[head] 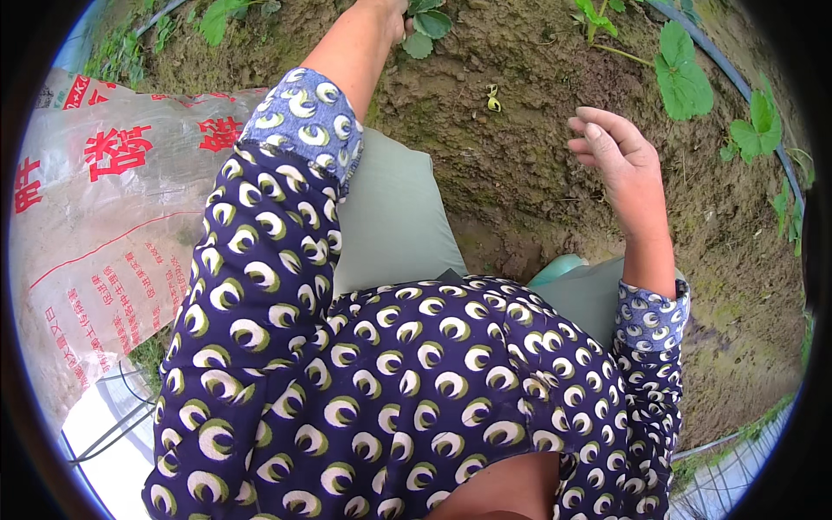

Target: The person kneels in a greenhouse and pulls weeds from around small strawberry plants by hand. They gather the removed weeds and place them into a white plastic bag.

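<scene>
At the top edge, my left hand (391,18) reaches in among the green leaves (431,25) of a low plant, probably strawberry. The picture's edge and the leaves hide most of its fingers, so its grip is not visible. My right hand (617,146) hovers over the brown soil (520,169), fingers loosely bent and nothing seen in them. Between the two hands, a small yellowed leaf scrap (494,99) lies on the ground. Up and to the right of my right hand grows a plant with broad toothed leaves (682,78).
A large clear plastic sack (117,195) with red printing lies at my left. A dark hose (728,71) curves along the right side past smaller leafy plants (757,127). Below me are my knees in pale green trousers (390,208).
</scene>
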`<state>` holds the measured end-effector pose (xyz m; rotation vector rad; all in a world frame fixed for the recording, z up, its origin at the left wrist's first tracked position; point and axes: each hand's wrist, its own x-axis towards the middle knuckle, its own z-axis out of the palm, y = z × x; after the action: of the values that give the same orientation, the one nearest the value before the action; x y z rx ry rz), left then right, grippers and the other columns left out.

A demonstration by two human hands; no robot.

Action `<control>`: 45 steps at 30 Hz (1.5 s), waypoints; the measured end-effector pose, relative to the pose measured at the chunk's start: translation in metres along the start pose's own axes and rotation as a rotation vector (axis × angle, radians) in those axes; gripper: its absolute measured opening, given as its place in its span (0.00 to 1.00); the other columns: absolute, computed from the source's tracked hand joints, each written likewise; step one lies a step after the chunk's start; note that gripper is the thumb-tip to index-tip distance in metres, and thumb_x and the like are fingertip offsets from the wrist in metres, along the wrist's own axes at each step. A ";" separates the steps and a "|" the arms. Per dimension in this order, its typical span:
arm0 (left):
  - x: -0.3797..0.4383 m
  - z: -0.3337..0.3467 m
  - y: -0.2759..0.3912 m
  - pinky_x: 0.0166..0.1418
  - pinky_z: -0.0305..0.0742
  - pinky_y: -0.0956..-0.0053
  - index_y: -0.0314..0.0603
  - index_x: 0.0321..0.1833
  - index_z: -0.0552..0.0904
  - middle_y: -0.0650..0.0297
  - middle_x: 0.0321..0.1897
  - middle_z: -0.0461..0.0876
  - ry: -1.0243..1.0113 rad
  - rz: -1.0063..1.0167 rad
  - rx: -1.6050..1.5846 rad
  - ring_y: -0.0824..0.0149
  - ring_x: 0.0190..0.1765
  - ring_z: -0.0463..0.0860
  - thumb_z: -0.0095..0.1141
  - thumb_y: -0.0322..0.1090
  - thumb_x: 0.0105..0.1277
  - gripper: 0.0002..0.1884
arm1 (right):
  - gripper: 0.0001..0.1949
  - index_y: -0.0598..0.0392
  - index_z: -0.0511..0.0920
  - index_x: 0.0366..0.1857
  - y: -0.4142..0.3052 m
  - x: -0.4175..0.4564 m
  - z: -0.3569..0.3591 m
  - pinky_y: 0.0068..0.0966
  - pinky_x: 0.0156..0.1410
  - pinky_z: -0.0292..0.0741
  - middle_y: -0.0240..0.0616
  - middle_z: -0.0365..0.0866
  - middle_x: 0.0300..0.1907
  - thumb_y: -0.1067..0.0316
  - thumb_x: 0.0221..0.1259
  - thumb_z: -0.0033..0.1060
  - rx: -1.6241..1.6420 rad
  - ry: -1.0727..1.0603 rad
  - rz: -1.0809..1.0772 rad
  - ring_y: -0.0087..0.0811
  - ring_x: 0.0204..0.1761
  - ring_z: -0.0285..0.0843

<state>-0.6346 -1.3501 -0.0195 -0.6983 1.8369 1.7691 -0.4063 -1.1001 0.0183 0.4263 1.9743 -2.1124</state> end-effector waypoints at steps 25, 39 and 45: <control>-0.005 0.016 0.014 0.37 0.72 0.66 0.37 0.43 0.81 0.59 0.36 0.82 0.298 0.271 0.441 0.64 0.35 0.79 0.60 0.37 0.58 0.14 | 0.13 0.61 0.77 0.44 0.038 0.031 -0.020 0.23 0.47 0.72 0.39 0.81 0.38 0.64 0.60 0.55 -0.341 -0.120 0.010 0.26 0.40 0.76; 0.040 -0.014 0.009 0.44 0.73 0.68 0.33 0.44 0.80 0.56 0.40 0.82 0.353 0.430 0.989 0.62 0.41 0.80 0.62 0.40 0.54 0.20 | 0.14 0.61 0.77 0.44 0.034 0.031 -0.018 0.25 0.46 0.73 0.43 0.81 0.38 0.63 0.59 0.56 -0.425 -0.140 -0.059 0.31 0.39 0.77; 0.061 -0.031 0.015 0.45 0.74 0.66 0.34 0.45 0.80 0.55 0.39 0.82 0.354 0.474 1.391 0.61 0.43 0.81 0.58 0.40 0.57 0.18 | 0.14 0.60 0.77 0.44 0.036 0.031 -0.018 0.25 0.46 0.73 0.43 0.81 0.38 0.63 0.59 0.56 -0.434 -0.137 -0.075 0.31 0.39 0.77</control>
<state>-0.6903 -1.3820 -0.0472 0.0290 2.9494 0.1744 -0.4219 -1.0837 -0.0271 0.1263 2.3079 -1.6281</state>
